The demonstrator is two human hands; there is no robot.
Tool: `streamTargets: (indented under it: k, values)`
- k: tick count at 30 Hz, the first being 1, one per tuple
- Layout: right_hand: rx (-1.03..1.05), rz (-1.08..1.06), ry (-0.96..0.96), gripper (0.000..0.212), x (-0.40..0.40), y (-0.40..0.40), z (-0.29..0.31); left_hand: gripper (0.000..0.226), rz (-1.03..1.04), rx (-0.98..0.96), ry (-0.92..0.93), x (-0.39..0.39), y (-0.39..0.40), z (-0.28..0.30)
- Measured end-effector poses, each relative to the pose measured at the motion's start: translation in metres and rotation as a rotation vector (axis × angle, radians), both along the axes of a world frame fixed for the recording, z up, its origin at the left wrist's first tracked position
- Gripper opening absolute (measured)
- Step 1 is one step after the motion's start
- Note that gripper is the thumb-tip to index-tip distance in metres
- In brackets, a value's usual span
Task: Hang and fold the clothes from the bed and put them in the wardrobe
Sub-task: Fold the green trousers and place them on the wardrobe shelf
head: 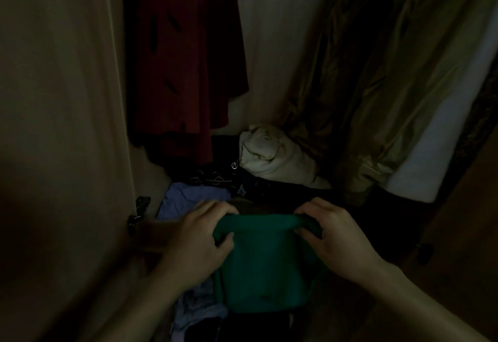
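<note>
We are lowering the folded green garment [265, 263] into the wardrobe, left hand [200, 239] and right hand [336, 234] each pinching a top corner, and judge the next move is setting it flat just in front of the blue garment [194, 201] before loosening either grip.

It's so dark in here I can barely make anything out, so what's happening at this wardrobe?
A person is holding a folded green garment by its top edge, the left hand gripping one corner and the right hand the other, over the wardrobe's floor. Below and beyond it lie a lilac garment, dark clothes and a cream bundle. A red dress and a gold satin garment hang behind. The green piece has not been set down yet.
</note>
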State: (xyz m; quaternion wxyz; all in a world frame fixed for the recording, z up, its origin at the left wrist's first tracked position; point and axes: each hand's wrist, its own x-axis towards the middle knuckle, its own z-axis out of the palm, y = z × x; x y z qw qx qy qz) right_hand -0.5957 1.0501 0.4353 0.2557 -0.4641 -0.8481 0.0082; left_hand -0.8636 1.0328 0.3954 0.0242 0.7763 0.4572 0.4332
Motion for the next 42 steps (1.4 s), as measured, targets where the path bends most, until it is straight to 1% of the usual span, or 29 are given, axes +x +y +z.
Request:
streamTargets:
  k: [5,13,16,19,22,24,26,27,29,30,32,33,35,37,38,40,42]
  values:
    - [-0.097,0.024,0.022,0.024,0.007,0.044,-0.028,0.026,-0.013,-0.097,0.004,0.001,0.037,-0.019]
    - [-0.18,0.05,0.114,0.019,0.026,0.118,-0.038,0.026,-0.112,-0.236,0.039,0.011,0.117,-0.005]
    - [-0.232,0.047,0.133,0.018,0.033,0.148,-0.046,0.026,-0.165,-0.339,-0.008,0.016,0.147,-0.01]
    - [-0.289,0.05,0.114,0.017,0.037,0.178,-0.064,0.026,-0.174,-0.442,-0.069,0.017,0.175,-0.027]
    - [-0.391,0.066,0.117,0.017,0.032,0.214,-0.087,0.033,-0.167,-0.546,-0.133,0.019,0.212,-0.048]
    - [-0.421,0.003,0.121,0.018,0.027,0.242,-0.103,0.033,-0.135,-0.599,-0.173,0.024,0.241,-0.063]
    - [-0.403,-0.128,0.119,0.02,0.022,0.263,-0.115,0.03,-0.054,-0.617,-0.204,0.031,0.266,-0.074]
    - [-0.384,-0.19,0.114,0.019,0.019,0.27,-0.12,0.03,0.033,-0.587,-0.19,0.033,0.275,-0.08]
    - [-0.335,-0.258,0.127,0.021,0.014,0.273,-0.127,0.028,0.226,-0.479,-0.09,0.033,0.284,-0.089]
    - [-0.316,-0.265,0.157,0.026,0.013,0.27,-0.131,0.026,0.265,-0.417,-0.043,0.032,0.282,-0.093]
    - [-0.302,-0.269,0.205,0.035,0.009,0.258,-0.139,0.024,0.209,-0.317,0.04,0.032,0.272,-0.101]
    - [-0.279,-0.266,0.19,0.038,0.005,0.25,-0.145,0.028,0.168,-0.295,0.089,0.032,0.265,-0.106]
    - [-0.253,-0.257,0.091,0.048,-0.004,0.231,-0.161,0.045,0.131,-0.317,0.193,0.036,0.254,-0.118]
    - [-0.292,-0.266,-0.039,0.069,-0.014,0.217,-0.183,0.06,0.14,-0.395,0.301,0.039,0.251,-0.134]
    - [-0.315,-0.292,-0.08,0.076,-0.017,0.212,-0.196,0.063,0.147,-0.451,0.367,0.039,0.25,-0.144]
    - [-0.341,-0.373,-0.096,0.079,-0.021,0.205,-0.221,0.067,0.17,-0.549,0.463,0.037,0.248,-0.166]
    - [-0.331,-0.435,-0.072,0.079,-0.024,0.202,-0.236,0.072,0.197,-0.601,0.47,0.037,0.242,-0.183]
